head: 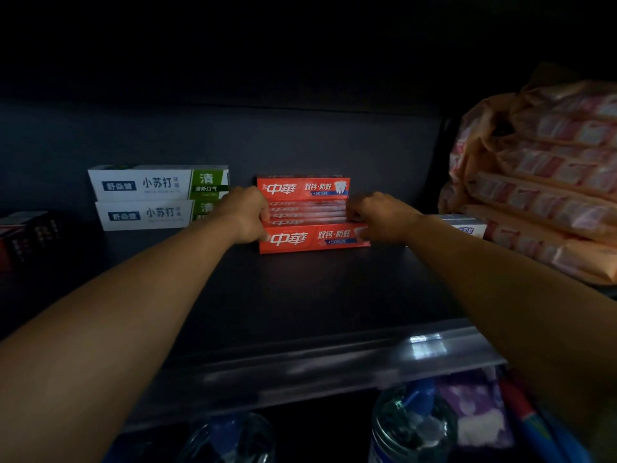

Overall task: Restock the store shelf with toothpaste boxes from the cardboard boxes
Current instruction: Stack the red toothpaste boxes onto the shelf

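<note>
Two hands out on the dark shelf [300, 295], one at each end of the red toothpaste boxes [314, 213] near the back wall. Left hand [245, 213] at 9 o'clock of the red stack, fingers curled around its left end. Right hand [377, 217] at 3 o'clock of it, fingers curled on the right end, tips hidden behind the front box. Red stack made up of one box standing at the back, a few flat ones in the middle, and one box in front at 6 o'clock, a little crooked. White and green toothpaste boxes [157, 197] at 9 o'clock of the red ones, just beside the left hand, two high. Small white box [462, 225] at 3 o'clock, partly hidden by the right arm. Big orange wrapped pack [541, 175] further out at 3 o'clock. Dark box [26, 238] far off at 9 o'clock. Water bottles [410, 426] on the level below, at 6 o'clock. No cardboard boxes in view. Looks like the step of pushing the red boxes together and making them neat. Next, most likely: square up the crooked front box, let go, then fetch more boxes. Needs a soft, even push from both sides so nothing tips.
</note>
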`<state>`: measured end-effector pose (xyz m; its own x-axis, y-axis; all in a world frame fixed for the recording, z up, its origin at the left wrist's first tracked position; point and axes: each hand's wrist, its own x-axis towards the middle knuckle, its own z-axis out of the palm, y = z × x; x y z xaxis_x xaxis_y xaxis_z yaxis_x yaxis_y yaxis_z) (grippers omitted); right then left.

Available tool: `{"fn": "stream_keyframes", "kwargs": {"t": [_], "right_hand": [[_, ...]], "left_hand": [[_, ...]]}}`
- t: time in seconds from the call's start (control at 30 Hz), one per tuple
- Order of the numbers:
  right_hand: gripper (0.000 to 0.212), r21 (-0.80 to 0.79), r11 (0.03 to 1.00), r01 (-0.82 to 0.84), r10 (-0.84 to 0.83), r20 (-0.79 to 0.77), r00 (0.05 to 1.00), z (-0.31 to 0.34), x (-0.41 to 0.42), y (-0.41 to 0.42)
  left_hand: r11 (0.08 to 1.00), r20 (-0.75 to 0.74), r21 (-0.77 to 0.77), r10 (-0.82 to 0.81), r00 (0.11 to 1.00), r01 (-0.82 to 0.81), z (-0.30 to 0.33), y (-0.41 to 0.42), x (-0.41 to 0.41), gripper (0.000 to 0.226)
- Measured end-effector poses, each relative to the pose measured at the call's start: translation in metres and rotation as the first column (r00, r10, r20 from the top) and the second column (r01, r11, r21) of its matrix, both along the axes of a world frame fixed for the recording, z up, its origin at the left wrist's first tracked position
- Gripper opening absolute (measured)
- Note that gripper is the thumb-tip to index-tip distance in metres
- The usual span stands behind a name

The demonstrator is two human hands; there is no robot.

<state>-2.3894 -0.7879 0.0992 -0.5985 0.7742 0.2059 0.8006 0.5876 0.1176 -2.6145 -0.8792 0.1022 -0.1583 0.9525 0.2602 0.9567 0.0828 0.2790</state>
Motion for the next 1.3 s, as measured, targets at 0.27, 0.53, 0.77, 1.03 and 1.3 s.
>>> {"fn": "stream_keyframes", "kwargs": {"t": [0.27,0.53,0.77,1.03,1.3], "right_hand": [[0.043,-0.013,1.000,0.004,-0.004,-0.007,1.000,-0.001,0.000,0.002],[0.055,-0.005,1.000,-0.003,0.003,0.019,1.000,0.009,0.004,-0.015],[0.057,0.097,0.995,-0.035,0.030,0.054,0.998,0.029,0.014,-0.068],[0.052,0.097,0.995,-0.040,0.034,0.064,0.997,0.050,0.047,-0.200],[0.055,-0.002,0.999,-0.051,0.050,0.109,0.993,-0.004,0.090,-0.287]], "left_hand": [[1.000,0.005,-0.012,0.008,1.000,-0.008,0.002,0.001,0.005,0.026],[1.000,-0.049,-0.023,-0.009,0.999,0.008,0.013,-0.017,0.014,0.047],[0.997,-0.148,-0.043,-0.066,0.987,0.060,0.046,-0.074,0.039,0.048],[0.973,-0.228,-0.046,-0.229,0.946,0.225,0.060,-0.168,0.089,0.058],[0.914,-0.188,-0.183,-0.394,0.900,0.362,0.007,-0.239,0.129,0.049]]}}
